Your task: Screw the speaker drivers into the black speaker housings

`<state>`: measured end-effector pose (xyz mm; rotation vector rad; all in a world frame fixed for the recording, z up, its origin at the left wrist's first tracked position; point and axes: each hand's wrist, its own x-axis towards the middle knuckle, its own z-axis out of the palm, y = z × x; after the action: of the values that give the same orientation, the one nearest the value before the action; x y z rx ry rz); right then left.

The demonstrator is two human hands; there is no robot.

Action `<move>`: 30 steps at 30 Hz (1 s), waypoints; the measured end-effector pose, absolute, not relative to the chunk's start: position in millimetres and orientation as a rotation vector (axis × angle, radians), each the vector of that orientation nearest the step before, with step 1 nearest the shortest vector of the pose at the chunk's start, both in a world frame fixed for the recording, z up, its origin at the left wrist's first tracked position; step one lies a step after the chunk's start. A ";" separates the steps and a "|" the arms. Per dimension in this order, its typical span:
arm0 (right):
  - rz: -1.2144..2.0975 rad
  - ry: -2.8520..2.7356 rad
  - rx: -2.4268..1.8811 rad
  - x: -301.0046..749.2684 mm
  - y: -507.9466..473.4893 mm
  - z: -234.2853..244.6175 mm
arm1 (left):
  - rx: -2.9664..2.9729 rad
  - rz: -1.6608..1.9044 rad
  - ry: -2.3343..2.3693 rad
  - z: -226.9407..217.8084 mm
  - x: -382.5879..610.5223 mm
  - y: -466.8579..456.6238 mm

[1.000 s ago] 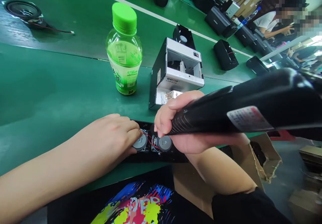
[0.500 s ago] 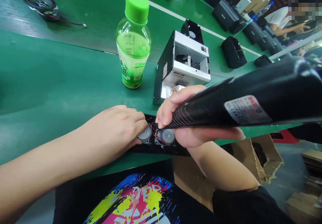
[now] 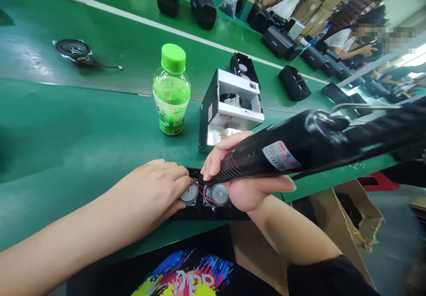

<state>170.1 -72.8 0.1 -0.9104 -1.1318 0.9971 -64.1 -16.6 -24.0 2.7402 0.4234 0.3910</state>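
A black panel (image 3: 213, 211) with two small round speaker drivers (image 3: 218, 194) and red wires lies at the near edge of the green bench. My left hand (image 3: 156, 189) lies curled on its left end, fingertips pressed against the left driver (image 3: 190, 194). My right hand (image 3: 239, 171) is wrapped round a black electric screwdriver (image 3: 299, 147), whose tip points down between the two drivers. The tip itself is hidden by my fingers.
A green-capped bottle of green tea (image 3: 171, 92) and a grey screw feeder box (image 3: 231, 107) stand just beyond the panel. A loose speaker cone (image 3: 73, 49) and several black speaker housings (image 3: 294, 83) lie on the conveyor. An open cardboard box (image 3: 346, 216) sits below right. People work at far right.
My head has pulled back, so the bench looks smaller and farther. Both hands stay on the panel, and the screwdriver remains pointed between the drivers.
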 end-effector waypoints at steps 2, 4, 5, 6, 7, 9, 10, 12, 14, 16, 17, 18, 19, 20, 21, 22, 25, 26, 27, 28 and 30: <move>0.918 -1.057 -0.848 174.7 -77.3 27.4 | 2.731 0.385 0.435 -26.4 -65.1 -16.8; 0.854 -1.006 -0.846 183.8 -83.9 60.2 | 2.732 0.426 0.434 -28.9 -66.6 -17.3; 0.812 -1.005 -0.870 189.4 -86.3 75.5 | 2.736 0.455 0.428 -29.9 -67.7 -17.7; 0.741 -1.015 -0.891 195.2 -87.1 88.5 | 2.743 0.484 0.416 -30.5 -68.9 -18.0; 0.652 -1.030 -0.916 200.6 -85.7 98.3 | 2.749 0.510 0.402 -30.9 -70.2 -18.0; 0.458 -1.053 -0.950 209.1 -76.3 107.0 | 2.752 0.548 0.370 -31.1 -73.0 -16.6; 0.389 -1.053 -0.969 211.8 -69.1 106.4 | 2.750 0.559 0.351 -31.3 -74.5 -15.1; 0.347 -1.052 -0.997 214.1 -53.4 99.1 | 2.741 0.568 0.315 -32.3 -77.4 -10.8; 0.387 -1.040 -1.020 213.3 -40.7 89.5 | 2.732 0.569 0.308 -34.2 -80.1 -6.1; 0.409 -1.039 -1.012 211.6 -34.2 83.0 | 2.731 0.582 0.337 -36.3 -82.4 -2.8; 0.415 -1.051 -1.006 211.0 -33.0 81.3 | 2.737 0.587 0.364 -37.1 -83.2 -2.1; 0.422 -1.065 -1.008 210.9 -32.8 80.4 | 2.747 0.583 0.396 -37.7 -83.8 -1.7; 0.430 -1.084 -1.017 211.4 -32.9 79.8 | 2.760 0.572 0.421 -38.0 -84.0 -1.7; 0.432 -1.099 -1.027 212.3 -32.7 78.9 | 2.771 0.554 0.439 -38.0 -83.8 -1.7; 0.424 -1.111 -1.036 213.3 -31.9 77.5 | 2.778 0.529 0.451 -37.8 -83.1 -1.6; 0.418 -1.123 -1.041 214.3 -30.3 75.3 | 2.779 0.505 0.456 -37.4 -82.0 -1.3; 0.366 -1.109 -0.980 214.5 -23.0 65.6 | 2.751 0.406 0.458 -35.1 -76.9 0.1; 0.367 -1.085 -0.951 213.6 -21.9 63.2 | 2.733 0.360 0.477 -33.9 -75.0 0.4; 0.384 -1.067 -0.934 212.7 -22.8 62.1 | 2.715 0.315 0.496 -32.6 -73.1 0.4; 0.398 -1.055 -0.933 212.3 -26.4 62.8 | 2.695 0.276 0.515 -31.2 -71.4 0.2; 0.462 -1.087 -0.983 214.7 -43.0 70.3 | 2.665 0.223 0.551 -28.4 -68.6 -1.1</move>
<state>214.7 -43.0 70.3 -0.9827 -1.0868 0.4620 -68.6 -1.1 -28.4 2.6652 0.5505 0.2228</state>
